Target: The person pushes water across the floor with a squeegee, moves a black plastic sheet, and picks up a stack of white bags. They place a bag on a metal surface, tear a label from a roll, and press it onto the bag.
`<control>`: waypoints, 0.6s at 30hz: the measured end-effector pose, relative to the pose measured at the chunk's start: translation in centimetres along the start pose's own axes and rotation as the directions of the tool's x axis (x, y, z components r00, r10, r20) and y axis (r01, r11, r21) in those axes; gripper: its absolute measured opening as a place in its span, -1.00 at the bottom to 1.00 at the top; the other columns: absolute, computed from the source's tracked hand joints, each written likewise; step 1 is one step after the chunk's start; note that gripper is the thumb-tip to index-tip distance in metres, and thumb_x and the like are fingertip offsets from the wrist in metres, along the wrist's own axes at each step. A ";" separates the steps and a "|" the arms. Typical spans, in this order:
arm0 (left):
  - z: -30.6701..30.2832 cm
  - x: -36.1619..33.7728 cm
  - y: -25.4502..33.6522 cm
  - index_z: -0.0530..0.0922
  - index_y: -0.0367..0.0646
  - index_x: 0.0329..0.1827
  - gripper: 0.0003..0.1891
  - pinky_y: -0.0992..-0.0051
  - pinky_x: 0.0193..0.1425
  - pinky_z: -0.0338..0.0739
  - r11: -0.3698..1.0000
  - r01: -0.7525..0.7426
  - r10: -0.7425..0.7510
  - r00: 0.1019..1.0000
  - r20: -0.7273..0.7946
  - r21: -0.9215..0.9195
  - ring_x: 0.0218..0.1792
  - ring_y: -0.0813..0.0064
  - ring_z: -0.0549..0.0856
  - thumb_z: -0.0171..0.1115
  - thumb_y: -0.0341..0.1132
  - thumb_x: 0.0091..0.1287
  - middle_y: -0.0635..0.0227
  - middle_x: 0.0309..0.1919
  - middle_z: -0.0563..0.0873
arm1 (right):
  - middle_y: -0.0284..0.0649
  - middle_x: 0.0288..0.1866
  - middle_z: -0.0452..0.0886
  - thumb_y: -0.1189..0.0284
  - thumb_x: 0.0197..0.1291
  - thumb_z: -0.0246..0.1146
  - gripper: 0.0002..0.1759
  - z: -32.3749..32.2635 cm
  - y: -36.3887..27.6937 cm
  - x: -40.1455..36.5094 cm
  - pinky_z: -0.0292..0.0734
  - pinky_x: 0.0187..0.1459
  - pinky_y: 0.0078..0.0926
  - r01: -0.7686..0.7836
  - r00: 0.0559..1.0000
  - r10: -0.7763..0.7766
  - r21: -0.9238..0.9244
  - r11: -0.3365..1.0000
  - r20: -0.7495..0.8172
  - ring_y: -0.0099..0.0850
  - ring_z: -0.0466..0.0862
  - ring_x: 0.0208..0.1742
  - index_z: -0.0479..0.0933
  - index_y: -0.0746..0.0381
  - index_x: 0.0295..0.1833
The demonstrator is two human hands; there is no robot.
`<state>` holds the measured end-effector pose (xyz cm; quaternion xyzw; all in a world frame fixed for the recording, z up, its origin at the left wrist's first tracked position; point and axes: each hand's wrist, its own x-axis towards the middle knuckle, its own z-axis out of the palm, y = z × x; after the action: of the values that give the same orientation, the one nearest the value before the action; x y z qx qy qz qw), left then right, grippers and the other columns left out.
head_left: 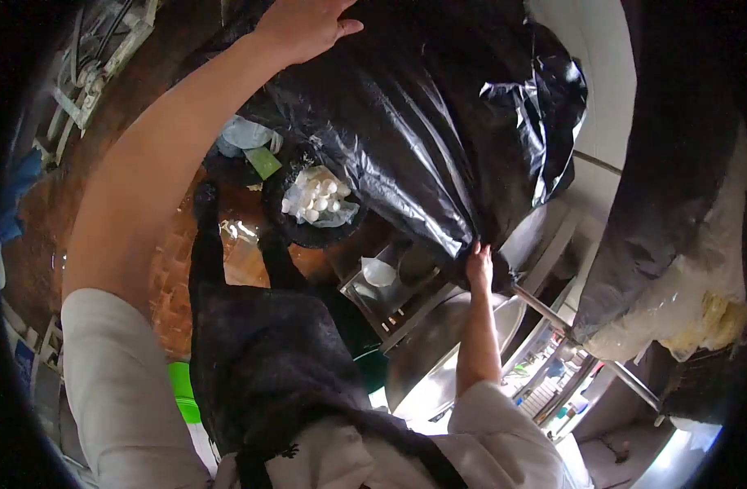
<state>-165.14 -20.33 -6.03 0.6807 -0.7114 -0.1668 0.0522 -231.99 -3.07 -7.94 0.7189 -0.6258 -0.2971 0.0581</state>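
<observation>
A big black plastic bag point(422, 122) fills the upper middle of the head view. My left hand point(302, 26) presses on its top left side, arm stretched out. My right hand point(479, 267) grips the bag's lower edge where the plastic bunches together. Below the bag sits a dark round bowl point(296, 232) holding a clear bag of small white round pieces point(316, 197).
A large steel bowl point(439, 342) stands under my right arm, beside a steel tray point(390, 301) with a white cup point(378, 272). A dark cloth point(259, 342) hangs down my front. Wet brown floor point(47, 204) at left. A second dark-covered bulk point(675, 187) stands at right.
</observation>
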 end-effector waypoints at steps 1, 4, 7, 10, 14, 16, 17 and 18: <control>0.4 -0.4 -0.1 0.15 -0.06 0.64 -0.32 -0.04 0.71 -0.13 1.000 -0.023 0.023 1.000 -0.013 -0.016 0.66 0.04 -0.08 -0.21 0.17 0.61 0.20 0.66 0.00 | 0.27 0.03 0.63 0.28 0.45 0.12 -0.60 -2.5 -0.7 0.1 0.56 0.16 0.01 -0.113 0.981 0.096 0.099 0.989 0.171 0.13 0.62 0.13 0.55 0.33 0.20; 0.7 -1.0 -1.7 0.12 -0.05 0.65 -0.31 -0.02 0.72 -0.18 0.993 0.113 -0.114 0.993 -0.034 -0.025 0.66 0.04 -0.08 -0.22 0.17 0.61 0.20 0.67 -0.01 | 0.17 -0.08 0.70 0.20 0.30 0.15 -0.64 -1.3 5.3 3.4 0.64 0.03 0.05 -0.048 0.879 0.039 0.005 0.999 0.475 0.11 0.73 -0.02 0.70 0.21 -0.04; -2.7 -4.2 -0.6 0.18 -0.11 0.62 -0.33 0.00 0.72 -0.18 0.955 0.264 -0.266 0.964 0.007 -0.138 0.66 0.01 -0.10 -0.23 0.14 0.62 0.13 0.66 -0.02 | 0.10 -0.02 0.67 0.20 0.30 0.19 -0.63 -9.2 3.0 9.1 0.59 0.08 0.00 -0.042 0.950 0.099 -0.192 0.980 0.297 0.09 0.68 0.03 0.64 0.23 0.03; -1.8 -4.0 0.0 0.24 -0.18 0.57 -0.34 0.01 0.69 -0.02 0.875 0.386 -0.396 0.918 0.027 -0.293 0.63 -0.05 0.02 -0.18 0.12 0.62 0.00 0.61 0.09 | 0.08 0.12 0.59 0.13 0.31 0.23 -0.50 -14.8 0.0 14.3 0.51 0.18 -0.04 -0.158 0.968 0.161 0.029 0.987 -0.191 0.06 0.61 0.14 0.52 0.28 0.18; -2.4 0.0 -1.7 0.27 -0.23 0.54 -0.39 -0.03 0.56 0.21 0.959 0.265 -0.283 0.909 -0.306 -0.101 0.51 -0.09 0.26 -0.03 0.01 0.59 -0.07 0.49 0.30 | 0.18 0.45 0.36 -0.02 0.32 0.26 -0.11 -17.0 -1.0 20.9 0.37 0.39 -0.08 -0.239 0.725 0.357 0.271 0.932 -0.589 0.04 0.47 0.39 0.20 0.43 0.48; -1.4 1.9 -2.9 0.24 -0.22 0.56 -0.38 -0.05 0.51 0.28 0.982 0.174 -0.187 0.830 -0.525 -0.074 0.45 -0.07 0.36 0.05 -0.04 0.57 -0.03 0.42 0.41 | 0.23 0.60 0.13 -0.01 0.32 0.28 0.07 -15.6 3.1 26.0 0.27 0.49 -0.14 -0.398 0.751 0.439 0.191 0.897 -0.494 0.08 0.36 0.50 -0.04 0.55 0.57; -1.7 2.0 -2.6 0.31 -0.24 0.50 -0.43 -0.06 0.47 0.32 0.986 0.144 -0.166 0.838 -0.520 -0.083 0.40 -0.06 0.41 0.06 -0.08 0.56 -0.03 0.35 0.48 | 0.23 0.57 0.18 0.00 0.30 0.30 0.03 -14.6 4.2 27.6 0.28 0.48 -0.13 -0.291 0.763 0.424 0.326 0.899 -0.488 0.09 0.36 0.49 0.04 0.53 0.55; -2.1 2.2 -2.1 0.38 -0.27 0.45 -0.48 -0.07 0.44 0.35 0.989 0.115 -0.146 0.846 -0.512 -0.091 0.35 -0.05 0.46 0.08 -0.13 0.55 -0.03 0.29 0.54 | 0.22 0.55 0.22 0.02 0.29 0.32 -0.01 -13.4 5.1 29.1 0.29 0.47 -0.12 -0.176 0.776 0.406 0.452 0.874 -0.483 0.09 0.37 0.48 0.11 0.51 0.54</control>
<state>-162.70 -22.86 -5.00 0.7453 -0.6183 -0.0012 0.2495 -228.57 -35.20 -4.98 0.6631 -0.7310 0.0693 0.1452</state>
